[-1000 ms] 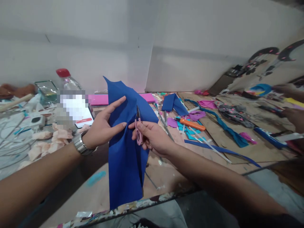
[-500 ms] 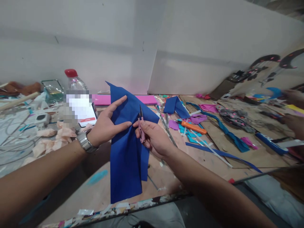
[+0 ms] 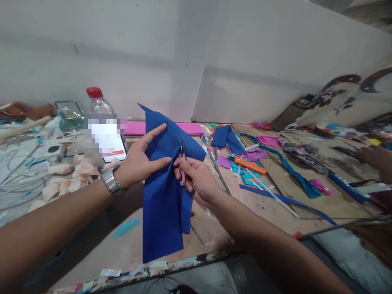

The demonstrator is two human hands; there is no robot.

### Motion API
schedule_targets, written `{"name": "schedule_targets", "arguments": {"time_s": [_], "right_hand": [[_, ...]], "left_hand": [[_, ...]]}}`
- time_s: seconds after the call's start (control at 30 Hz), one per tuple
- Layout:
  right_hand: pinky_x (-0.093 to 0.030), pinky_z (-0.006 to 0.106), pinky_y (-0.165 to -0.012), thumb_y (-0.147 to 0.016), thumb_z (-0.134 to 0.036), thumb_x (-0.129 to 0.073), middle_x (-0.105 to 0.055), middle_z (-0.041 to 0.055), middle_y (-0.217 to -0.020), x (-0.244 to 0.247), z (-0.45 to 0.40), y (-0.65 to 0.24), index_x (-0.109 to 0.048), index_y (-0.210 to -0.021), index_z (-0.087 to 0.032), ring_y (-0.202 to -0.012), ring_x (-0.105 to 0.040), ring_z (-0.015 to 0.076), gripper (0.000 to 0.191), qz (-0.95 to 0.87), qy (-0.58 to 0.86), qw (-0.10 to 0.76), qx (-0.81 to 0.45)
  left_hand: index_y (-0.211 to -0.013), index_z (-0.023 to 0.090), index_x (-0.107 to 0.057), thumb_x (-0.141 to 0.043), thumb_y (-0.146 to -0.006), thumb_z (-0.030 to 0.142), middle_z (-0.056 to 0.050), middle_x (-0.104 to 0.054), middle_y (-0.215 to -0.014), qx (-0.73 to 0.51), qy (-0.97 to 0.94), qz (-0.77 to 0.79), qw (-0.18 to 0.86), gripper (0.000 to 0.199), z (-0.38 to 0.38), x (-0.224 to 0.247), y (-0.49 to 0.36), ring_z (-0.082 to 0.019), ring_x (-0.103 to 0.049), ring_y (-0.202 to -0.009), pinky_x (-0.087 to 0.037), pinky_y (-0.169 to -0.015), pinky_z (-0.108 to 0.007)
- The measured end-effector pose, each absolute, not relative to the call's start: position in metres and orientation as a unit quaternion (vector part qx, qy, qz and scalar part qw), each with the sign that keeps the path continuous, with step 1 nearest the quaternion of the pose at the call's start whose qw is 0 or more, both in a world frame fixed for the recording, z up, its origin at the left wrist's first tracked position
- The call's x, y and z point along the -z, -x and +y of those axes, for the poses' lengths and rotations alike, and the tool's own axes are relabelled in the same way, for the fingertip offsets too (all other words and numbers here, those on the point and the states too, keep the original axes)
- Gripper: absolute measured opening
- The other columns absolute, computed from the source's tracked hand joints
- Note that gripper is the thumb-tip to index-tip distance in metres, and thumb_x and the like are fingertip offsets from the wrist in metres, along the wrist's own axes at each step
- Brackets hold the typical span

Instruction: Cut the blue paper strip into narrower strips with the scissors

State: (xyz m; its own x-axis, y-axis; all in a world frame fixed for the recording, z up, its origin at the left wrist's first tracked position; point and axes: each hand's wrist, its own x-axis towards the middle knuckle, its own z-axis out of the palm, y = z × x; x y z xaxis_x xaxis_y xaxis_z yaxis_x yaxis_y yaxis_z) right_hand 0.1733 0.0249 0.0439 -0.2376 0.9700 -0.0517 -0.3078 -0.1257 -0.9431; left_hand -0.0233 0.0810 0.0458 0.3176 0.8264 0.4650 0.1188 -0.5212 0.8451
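A wide blue cloth-like piece (image 3: pixel 161 220) hangs folded in front of me above the table. My left hand (image 3: pixel 143 157) grips its upper left part, thumb and index finger spread across the front and the other fingers hidden behind. In my right hand (image 3: pixel 196 175) is a pair of small pink snips (image 3: pixel 183 175), blades pointing up against the cloth near my left thumb tip. The blade tips lie close together. Whether they are cutting into the cloth cannot be made out.
Left of me lie a lit phone (image 3: pixel 112 143), a bottle (image 3: pixel 99 104) and peach scraps (image 3: pixel 82 171). To the right are an orange cutter (image 3: pixel 249 165), a folded blue piece (image 3: pixel 226 139), a blue strip (image 3: pixel 284 198) and cardboard (image 3: pixel 306 204). Another person's hand (image 3: pixel 373 159) is at far right.
The snips have turned slightly in my right hand and look narrower. My left hand keeps its hold. At far right, the other person's hand has moved and the blue crescent there is lower.
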Motion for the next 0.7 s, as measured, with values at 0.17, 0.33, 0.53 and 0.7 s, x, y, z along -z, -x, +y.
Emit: {"name": "schedule_targets", "arguments": {"time_s": [0.17,0.33,0.53,0.7], "right_hand": [[-0.022,0.016,-0.031,-0.082,-0.056,-0.079,-0.063,-0.0052,-0.062,-0.044,0.024,-0.173,-0.067,-0.086,-0.017,-0.036,-0.040,0.0024,0.041,-0.438,0.382,0.486,-0.653],[-0.022,0.016,-0.032,-0.083,-0.056,-0.078,-0.062,-0.0050,-0.062,-0.044,0.022,-0.172,-0.067,-0.087,-0.017,-0.037,-0.039,0.0024,0.041,-0.427,0.371,0.490,-0.663],[-0.027,0.017,-0.034,-0.086,-0.063,-0.072,-0.062,-0.0038,-0.064,-0.050,0.015,-0.180,-0.068,-0.092,-0.018,-0.042,-0.043,0.0056,0.045,-0.517,0.380,0.449,-0.622],[-0.033,0.023,-0.042,-0.086,-0.065,-0.071,-0.061,-0.0024,-0.065,-0.057,0.016,-0.203,-0.067,-0.094,-0.022,-0.047,-0.046,0.0093,0.044,-0.585,0.392,0.518,-0.485]], "left_hand": [[-0.158,0.028,-0.043,-0.085,-0.081,0.035,-0.008,-0.049,-0.161,-0.483,-0.726,0.327,0.363,0.089,0.080,-0.047,0.022,-0.033,-0.049,-0.147,-0.036,-0.129,-0.051],[-0.157,0.029,-0.045,-0.085,-0.081,0.037,-0.008,-0.050,-0.160,-0.490,-0.718,0.326,0.371,0.086,0.078,-0.048,0.020,-0.032,-0.053,-0.143,-0.043,-0.124,-0.050],[-0.145,0.024,-0.060,-0.075,-0.091,0.037,-0.008,-0.062,-0.148,-0.544,-0.661,0.359,0.371,0.058,0.081,-0.051,0.021,-0.030,-0.058,-0.137,-0.041,-0.125,-0.050],[-0.149,0.025,-0.054,-0.082,-0.082,0.031,-0.008,-0.060,-0.150,-0.549,-0.628,0.354,0.423,0.073,0.084,-0.051,0.022,-0.031,-0.057,-0.139,-0.043,-0.123,-0.050]]}}
